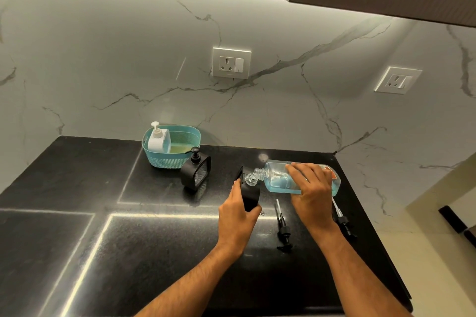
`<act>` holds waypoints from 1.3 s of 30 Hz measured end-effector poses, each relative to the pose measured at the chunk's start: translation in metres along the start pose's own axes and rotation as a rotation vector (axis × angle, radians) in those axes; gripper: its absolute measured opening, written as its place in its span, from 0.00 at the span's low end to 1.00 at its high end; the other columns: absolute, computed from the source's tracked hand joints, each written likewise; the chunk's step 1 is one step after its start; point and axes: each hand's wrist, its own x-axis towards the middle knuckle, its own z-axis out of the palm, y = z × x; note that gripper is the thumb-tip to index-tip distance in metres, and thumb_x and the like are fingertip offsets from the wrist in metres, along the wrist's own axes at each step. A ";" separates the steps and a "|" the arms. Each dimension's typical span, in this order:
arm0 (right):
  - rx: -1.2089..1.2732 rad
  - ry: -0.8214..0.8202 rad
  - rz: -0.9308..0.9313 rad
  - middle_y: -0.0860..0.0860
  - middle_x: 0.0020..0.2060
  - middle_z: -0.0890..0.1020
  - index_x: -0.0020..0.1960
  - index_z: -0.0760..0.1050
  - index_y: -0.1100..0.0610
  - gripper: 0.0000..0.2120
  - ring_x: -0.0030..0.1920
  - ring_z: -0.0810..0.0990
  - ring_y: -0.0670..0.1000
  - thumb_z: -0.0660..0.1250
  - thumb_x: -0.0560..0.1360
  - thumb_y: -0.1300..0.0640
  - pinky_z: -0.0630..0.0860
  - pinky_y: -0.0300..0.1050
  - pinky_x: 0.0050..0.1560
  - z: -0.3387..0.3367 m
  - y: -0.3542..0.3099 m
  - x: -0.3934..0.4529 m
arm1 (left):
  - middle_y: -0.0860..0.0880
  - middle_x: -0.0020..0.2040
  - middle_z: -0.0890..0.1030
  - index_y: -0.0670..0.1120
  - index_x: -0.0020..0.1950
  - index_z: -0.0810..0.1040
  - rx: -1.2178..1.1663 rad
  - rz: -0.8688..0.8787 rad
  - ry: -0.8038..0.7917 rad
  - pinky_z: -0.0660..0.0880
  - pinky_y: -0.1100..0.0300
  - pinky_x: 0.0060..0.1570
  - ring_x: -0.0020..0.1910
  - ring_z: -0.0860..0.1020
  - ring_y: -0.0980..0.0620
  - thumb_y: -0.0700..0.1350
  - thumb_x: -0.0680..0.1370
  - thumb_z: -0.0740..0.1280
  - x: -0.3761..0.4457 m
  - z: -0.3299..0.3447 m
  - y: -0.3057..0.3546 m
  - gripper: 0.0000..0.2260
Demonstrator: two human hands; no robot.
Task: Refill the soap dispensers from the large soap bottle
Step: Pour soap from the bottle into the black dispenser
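Your right hand (310, 185) grips the tipped large soap bottle (278, 177), part-full of blue liquid, label unreadable, neck at the black dispenser (248, 194) your left hand (238, 216) holds.

You will find no text, brand or number you can read here. The clear, tipped plastic soap bottle with blue liquid (280, 180) carries an orange-red and white label (332, 173) near its base, but your right hand (313, 189) covers most of it and the rest is too blurred to make out. The two white wall sockets (231, 62) show only pin holes and a switch, no lettering you can read.
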 end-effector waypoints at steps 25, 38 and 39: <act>0.002 -0.016 -0.003 0.54 0.61 0.83 0.66 0.80 0.58 0.32 0.63 0.78 0.57 0.84 0.63 0.61 0.71 0.55 0.64 0.001 0.008 -0.001 | 0.50 0.61 0.82 0.47 0.78 0.66 -0.015 0.010 0.002 0.78 0.70 0.53 0.54 0.81 0.54 0.43 0.75 0.76 0.000 0.002 0.001 0.34; 0.096 -0.108 0.092 0.52 0.57 0.84 0.65 0.80 0.58 0.32 0.59 0.81 0.52 0.84 0.63 0.60 0.76 0.47 0.57 0.005 0.009 -0.006 | 0.53 0.55 0.82 0.49 0.77 0.68 -0.066 0.006 0.019 0.80 0.67 0.49 0.49 0.81 0.55 0.44 0.74 0.76 0.005 0.009 -0.001 0.33; 0.121 -0.112 0.112 0.51 0.57 0.84 0.65 0.80 0.57 0.31 0.59 0.81 0.51 0.84 0.64 0.59 0.77 0.45 0.57 0.005 0.009 -0.006 | 0.53 0.55 0.82 0.49 0.77 0.68 -0.077 0.008 0.019 0.79 0.69 0.48 0.49 0.81 0.56 0.44 0.74 0.76 0.007 0.009 -0.001 0.33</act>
